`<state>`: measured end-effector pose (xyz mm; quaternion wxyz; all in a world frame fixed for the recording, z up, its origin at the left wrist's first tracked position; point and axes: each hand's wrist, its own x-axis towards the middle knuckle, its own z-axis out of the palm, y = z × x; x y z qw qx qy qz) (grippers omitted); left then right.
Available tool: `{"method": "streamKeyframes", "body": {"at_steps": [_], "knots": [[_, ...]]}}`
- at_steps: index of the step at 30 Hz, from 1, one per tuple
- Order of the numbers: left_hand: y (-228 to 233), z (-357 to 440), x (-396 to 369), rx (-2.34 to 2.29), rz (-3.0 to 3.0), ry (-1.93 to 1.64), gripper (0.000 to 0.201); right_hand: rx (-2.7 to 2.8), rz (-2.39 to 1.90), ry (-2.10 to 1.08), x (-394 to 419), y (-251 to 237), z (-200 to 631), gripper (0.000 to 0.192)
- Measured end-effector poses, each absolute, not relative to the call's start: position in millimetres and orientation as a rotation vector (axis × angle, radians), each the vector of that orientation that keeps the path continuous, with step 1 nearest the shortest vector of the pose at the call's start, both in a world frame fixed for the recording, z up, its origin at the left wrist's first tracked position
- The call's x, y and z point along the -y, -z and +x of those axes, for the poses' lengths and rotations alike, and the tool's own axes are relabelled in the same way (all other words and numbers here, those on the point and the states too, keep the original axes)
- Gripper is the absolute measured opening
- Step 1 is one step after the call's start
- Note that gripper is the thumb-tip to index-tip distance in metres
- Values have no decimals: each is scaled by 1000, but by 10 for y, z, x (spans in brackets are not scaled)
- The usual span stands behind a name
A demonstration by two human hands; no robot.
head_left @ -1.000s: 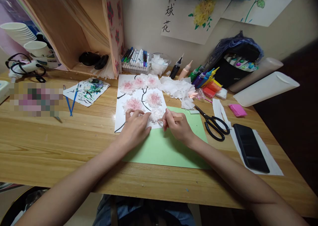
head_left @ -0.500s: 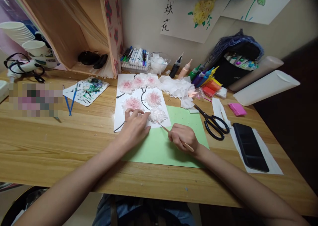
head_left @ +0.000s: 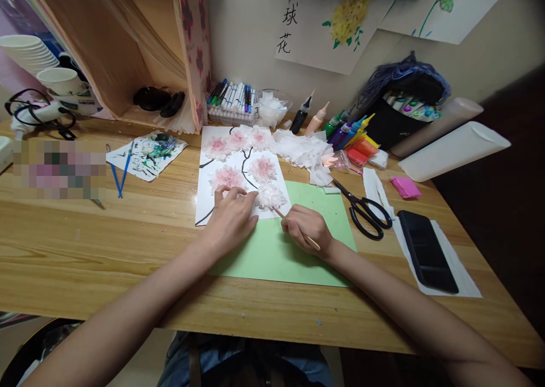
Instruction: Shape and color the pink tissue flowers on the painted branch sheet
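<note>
Stick (head_left: 313,244) is clasped in right hand (head_left: 309,226), long axis slanting up-left, tip at lower edge of white flower (head_left: 271,196). Left hand (head_left: 233,212), gripping nothing visible, rests on paper (head_left: 204,194) left of white flower.

Straight ahead of your right hand (head_left: 309,228), gripping the slim pale wooden stick (head_left: 310,242), and well beyond it on the wall, you can read black Chinese characters running down a white paper sheet (head_left: 315,29) with a yellow flower: 绣, smudged and close to your view's top edge, then 球, then 花 lowest. Farther right of your grip, the rounded black fabric pouch (head_left: 392,134) bears small pale lettering you cannot make out. Far left of it, the print on the white paper cup (head_left: 59,83) is likewise too small to read.
</note>
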<state>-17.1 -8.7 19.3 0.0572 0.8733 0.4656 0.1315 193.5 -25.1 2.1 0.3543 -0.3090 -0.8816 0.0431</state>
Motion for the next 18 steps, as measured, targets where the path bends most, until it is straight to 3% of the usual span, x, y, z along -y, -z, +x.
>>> {"method": "streamKeyframes", "body": {"at_steps": [12,15,18], "knots": [[-233,-165,95,-1417,2606,-370,34,1982,-1071,-716,78,-370,2035,53],[-251,-161,96,-1412,2607,-350,34,1808,-1222,-549,11,-438,2377,49],[-255,-160,100,-1401,2645,-353,33,1803,-1452,-221,-114,-347,2699,21]]}}
